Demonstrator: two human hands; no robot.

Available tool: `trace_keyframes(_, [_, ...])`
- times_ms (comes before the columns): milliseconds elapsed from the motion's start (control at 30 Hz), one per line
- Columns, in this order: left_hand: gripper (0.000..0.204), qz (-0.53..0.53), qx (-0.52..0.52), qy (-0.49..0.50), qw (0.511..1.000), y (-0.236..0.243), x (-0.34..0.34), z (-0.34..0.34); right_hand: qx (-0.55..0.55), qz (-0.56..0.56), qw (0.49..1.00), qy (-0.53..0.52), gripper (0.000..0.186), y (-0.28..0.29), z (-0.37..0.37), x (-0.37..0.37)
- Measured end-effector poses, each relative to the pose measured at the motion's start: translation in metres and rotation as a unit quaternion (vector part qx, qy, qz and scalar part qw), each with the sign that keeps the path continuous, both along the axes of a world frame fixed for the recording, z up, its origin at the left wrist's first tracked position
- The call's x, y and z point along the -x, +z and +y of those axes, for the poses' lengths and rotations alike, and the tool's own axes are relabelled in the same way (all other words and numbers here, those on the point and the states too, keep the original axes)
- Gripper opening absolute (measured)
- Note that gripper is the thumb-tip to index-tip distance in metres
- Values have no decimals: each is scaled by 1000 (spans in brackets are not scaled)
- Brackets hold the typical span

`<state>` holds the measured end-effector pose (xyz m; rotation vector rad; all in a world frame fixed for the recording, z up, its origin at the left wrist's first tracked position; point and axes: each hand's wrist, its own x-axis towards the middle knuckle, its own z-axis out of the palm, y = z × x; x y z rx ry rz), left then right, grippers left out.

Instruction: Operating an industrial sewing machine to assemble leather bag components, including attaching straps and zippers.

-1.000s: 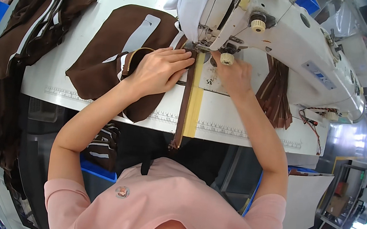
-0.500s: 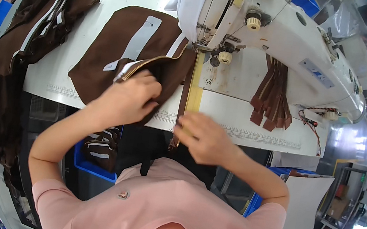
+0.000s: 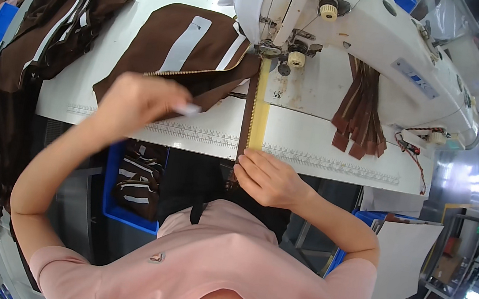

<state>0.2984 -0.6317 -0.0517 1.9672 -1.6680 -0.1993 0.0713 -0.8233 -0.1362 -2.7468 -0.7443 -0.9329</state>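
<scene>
A brown fabric piece with pale grey strips and a gold-toothed zipper edge lies left of the sewing machine's needle area. Over its near edge is my left hand, smeared by motion, its fingers closed on a small white piece whose kind I cannot make out. A brown zipper tape runs from under the presser foot toward me, alongside a yellow strip. At the table's front edge my right hand pinches this zipper tape, whose lower end hangs past the edge.
Several brown zipper strips lie right of the needle. Brown garment pieces heap over the left end of the white table. Below stands a blue bin with more pieces. A twisted cable hangs at the right.
My left hand has moved left and slightly up off the zipper edge, with the white piece at its fingertips. My right hand has settled onto the zipper tape at the table edge.
</scene>
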Motion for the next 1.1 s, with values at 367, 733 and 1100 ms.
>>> trace_keyframes(367, [23,-154,-26,145,977,89,-143,-74,37,33,997,57,21,14,3,-4])
trace_keyframes(733, [13,-59,37,-170,983,-30,76,-19,51,62,994,69,22,18,-6,-2])
trace_keyframes(1100, [20,-71,95,-133,984,-46,80,-22,45,71,995,56,18,17,-6,-8])
